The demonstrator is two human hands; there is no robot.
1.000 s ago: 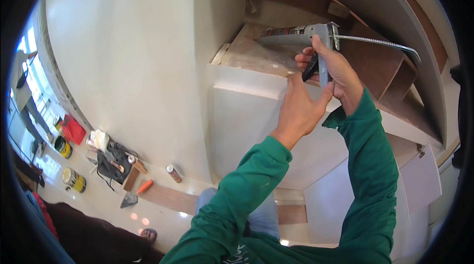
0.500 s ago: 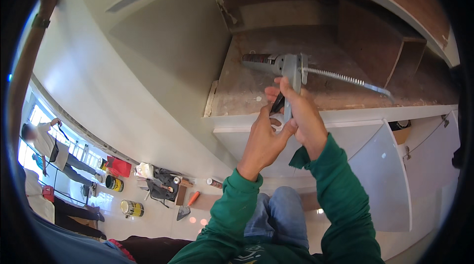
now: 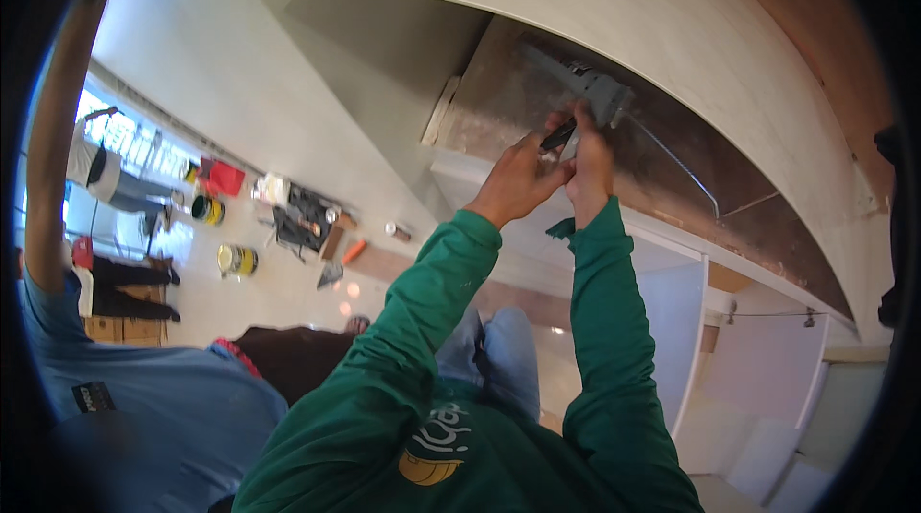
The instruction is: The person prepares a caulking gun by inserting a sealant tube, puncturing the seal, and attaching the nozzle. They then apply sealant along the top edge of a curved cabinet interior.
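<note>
A grey caulking gun (image 3: 600, 94) with a cartridge lies tilted inside a dusty cabinet opening (image 3: 470, 119), its long metal rod reaching down to the right. My right hand (image 3: 591, 163) is closed around its handle, under the gun's body. My left hand (image 3: 521, 177) is closed beside it at the black trigger and lower end of the handle, fingertips partly hidden. Both hands are close together just in front of the shelf's edge. The gun's front end is dim and slightly blurred.
A curved white panel (image 3: 672, 14) overhangs the opening; open cupboard doors (image 3: 758, 369) are below right. A co-worker in a blue shirt (image 3: 163, 398) stands close left, arm raised. Other people (image 3: 125, 187) are farther back. Paint cans (image 3: 237, 260), a bag (image 3: 295, 225) and a trowel (image 3: 331, 273) sit on the floor.
The view has shifted and tilted; both hands and the gun now sit higher in the picture, under the curved panel. The co-worker's blue shirt shows more at the lower left.
</note>
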